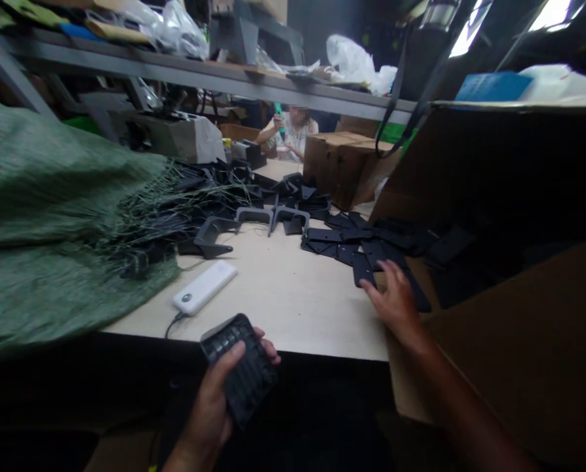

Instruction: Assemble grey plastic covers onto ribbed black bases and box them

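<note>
My left hand (219,383) grips a dark ribbed plastic part (246,373) in front of the table's near edge, thumb on its ribbed face and fingertips round the far side. My right hand (394,295) reaches over the right part of the table with thumb and fingers apart. Between and just beyond its fingertips lies a flat black plate (363,269), at the near end of a heap of similar plates (339,235). Whether the fingers touch the plate is unclear.
A white power bank (204,287) with a cable lies on the table (273,295). Black U-shaped brackets (253,215) spill from a green woven sack (52,229). An open cardboard box (509,347) stands right. A shelf (199,72) crosses above; a person (297,134) sits beyond.
</note>
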`<state>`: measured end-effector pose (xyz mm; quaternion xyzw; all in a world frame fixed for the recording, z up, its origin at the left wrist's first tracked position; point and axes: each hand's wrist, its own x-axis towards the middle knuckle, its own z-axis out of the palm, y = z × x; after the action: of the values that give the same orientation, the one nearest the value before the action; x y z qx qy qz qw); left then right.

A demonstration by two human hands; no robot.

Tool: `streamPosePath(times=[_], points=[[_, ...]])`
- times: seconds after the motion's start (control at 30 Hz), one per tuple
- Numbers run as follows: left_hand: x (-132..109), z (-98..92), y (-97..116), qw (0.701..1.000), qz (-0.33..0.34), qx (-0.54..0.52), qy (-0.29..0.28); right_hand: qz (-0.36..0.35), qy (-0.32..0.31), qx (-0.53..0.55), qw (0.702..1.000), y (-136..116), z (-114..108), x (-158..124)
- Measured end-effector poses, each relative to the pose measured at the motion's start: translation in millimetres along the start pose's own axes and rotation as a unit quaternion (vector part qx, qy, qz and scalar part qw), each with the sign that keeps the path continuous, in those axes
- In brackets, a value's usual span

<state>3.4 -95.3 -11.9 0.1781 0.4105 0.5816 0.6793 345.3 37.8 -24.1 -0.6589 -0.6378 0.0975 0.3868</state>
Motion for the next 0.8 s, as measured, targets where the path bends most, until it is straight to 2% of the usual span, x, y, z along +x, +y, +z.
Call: streamPosePath(times=[0.03,0.07,0.13,0.2,0.27,0.37,0.47,0.57,0.7,0.8], points=[[-5,-4.7,-3,0.999,-0.008,0.031,0.003,0.047,0.038,-0.086,0.994,20,-5,15],[-9,-9.0,-6,0.998,-0.017,0.055,0.004,0.103,0.043,-0.165,0.980,37,-9,26],[-16,-16.8,-12,0.996,-0.038,0.077,0.006,0.162,0.046,-0.203,0.965,65,-13,39],[-20,-22.7,-17,0.995,-0.054,0.076,0.019,0.182,0.026,-0.208,0.961,80,-11,40],[-22,-25.2,-20,0.995,-0.062,0.068,0.037,0.166,0.004,-0.211,0.963,84,-1,37],[-22,-21.7,-20,0.995,-0.069,0.063,0.046,0.116,-0.007,-0.209,0.971,74,19,34],[-20,-15.4,-18,0.994,-0.066,0.081,0.031,0.070,-0.013,-0.193,0.979,61,33,38],[-19,-16.5,-18,0.993,-0.050,0.105,0.009,0.035,-0.019,-0.170,0.985,49,34,45],[-22,-29.9,-20,0.990,-0.026,0.138,-0.007,0.020,-0.008,-0.143,0.989,25,25,42],[-26,-37.5,-17,0.985,-0.006,0.172,-0.013,-0.022,-0.062,-0.096,0.993,-4,31,25]])
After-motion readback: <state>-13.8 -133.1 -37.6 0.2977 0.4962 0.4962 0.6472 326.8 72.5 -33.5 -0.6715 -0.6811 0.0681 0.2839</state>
